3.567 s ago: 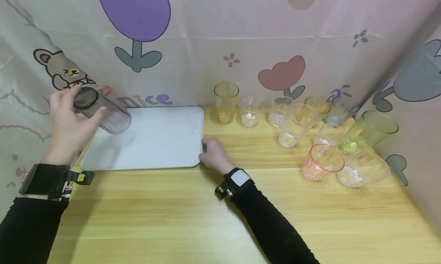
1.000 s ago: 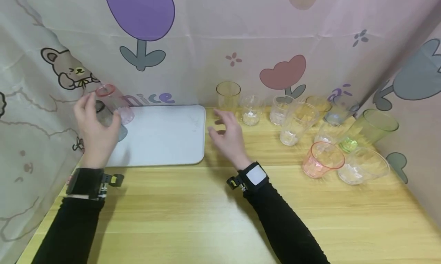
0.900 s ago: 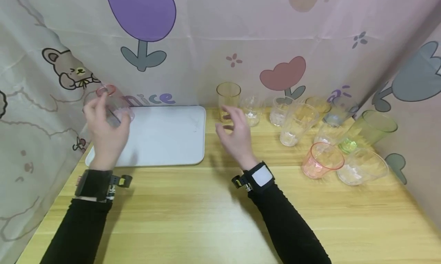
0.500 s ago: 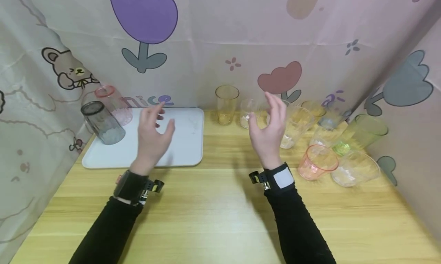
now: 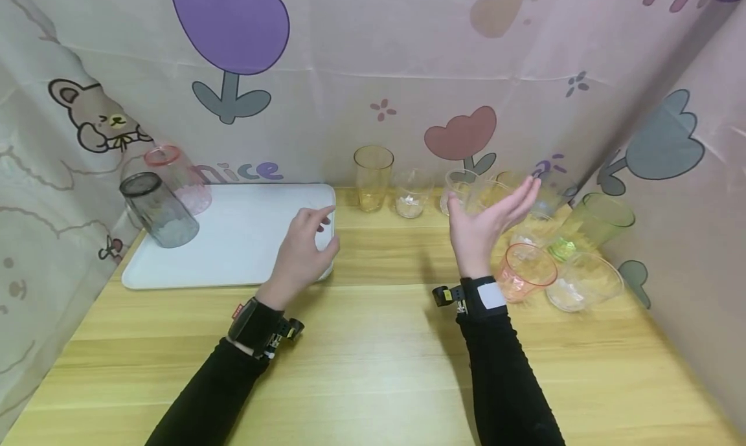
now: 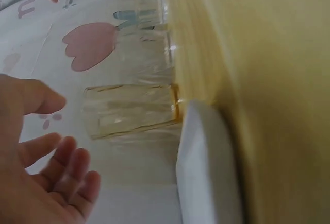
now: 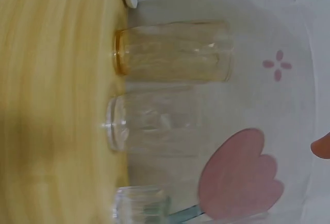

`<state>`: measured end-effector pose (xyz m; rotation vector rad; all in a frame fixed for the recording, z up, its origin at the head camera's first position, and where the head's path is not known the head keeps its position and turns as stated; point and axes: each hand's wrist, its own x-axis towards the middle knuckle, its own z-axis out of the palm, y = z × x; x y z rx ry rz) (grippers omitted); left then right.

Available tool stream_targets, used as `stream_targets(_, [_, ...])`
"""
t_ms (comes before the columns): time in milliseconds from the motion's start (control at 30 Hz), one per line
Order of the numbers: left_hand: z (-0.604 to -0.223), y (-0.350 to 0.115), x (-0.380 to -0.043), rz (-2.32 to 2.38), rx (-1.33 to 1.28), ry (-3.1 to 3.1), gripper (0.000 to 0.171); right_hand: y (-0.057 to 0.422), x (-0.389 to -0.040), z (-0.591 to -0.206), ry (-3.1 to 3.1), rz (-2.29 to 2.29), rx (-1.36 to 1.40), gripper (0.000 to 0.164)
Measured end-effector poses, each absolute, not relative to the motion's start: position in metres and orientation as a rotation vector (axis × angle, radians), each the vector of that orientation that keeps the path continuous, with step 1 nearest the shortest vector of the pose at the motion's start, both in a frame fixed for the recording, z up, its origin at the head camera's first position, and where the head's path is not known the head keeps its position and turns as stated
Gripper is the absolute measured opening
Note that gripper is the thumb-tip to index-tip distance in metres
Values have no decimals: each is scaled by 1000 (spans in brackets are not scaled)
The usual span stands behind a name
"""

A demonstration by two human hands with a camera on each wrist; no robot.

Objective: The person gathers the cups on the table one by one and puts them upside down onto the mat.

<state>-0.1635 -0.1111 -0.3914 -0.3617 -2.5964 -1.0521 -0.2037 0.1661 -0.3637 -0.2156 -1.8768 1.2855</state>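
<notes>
My left hand [image 5: 300, 255] hovers over the right end of the white tray [image 5: 233, 239], fingers loosely bent and holding nothing. In the left wrist view a yellow glass [image 6: 131, 110] stands beyond those fingers, apart from them. On the tray's left end a grey glass [image 5: 160, 210] and a pink glass [image 5: 189, 184] stand side by side. My right hand [image 5: 480, 229], fingers extended, is held up in front of the glasses on the right and partly hides them. Only one fingertip of it shows in the right wrist view, touching nothing.
Along the back stand the yellow glass [image 5: 373, 180] and a small clear glass [image 5: 410, 197]. Farther right are several more, among them a green glass [image 5: 594, 229], a short pink glass [image 5: 527, 274] and a wide clear glass [image 5: 585, 284]. A printed cloth [image 5: 350, 77] hangs behind.
The grey glass, earlier in my left hand, now stands let go on the tray beside the pink one. My left hand has moved right; the right hand left the tray's edge and moved right.
</notes>
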Motion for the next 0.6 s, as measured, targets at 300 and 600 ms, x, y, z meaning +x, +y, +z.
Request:
stream_targets(300, [-399,-107,-161,-893,-300,-2815,56,180,-212,-375,-1885,1552,-431,130])
stream_targets(600, [-403,-108,-160,-817,-184,-2971,55,188,-219,-384,-1803,1794,-505,128])
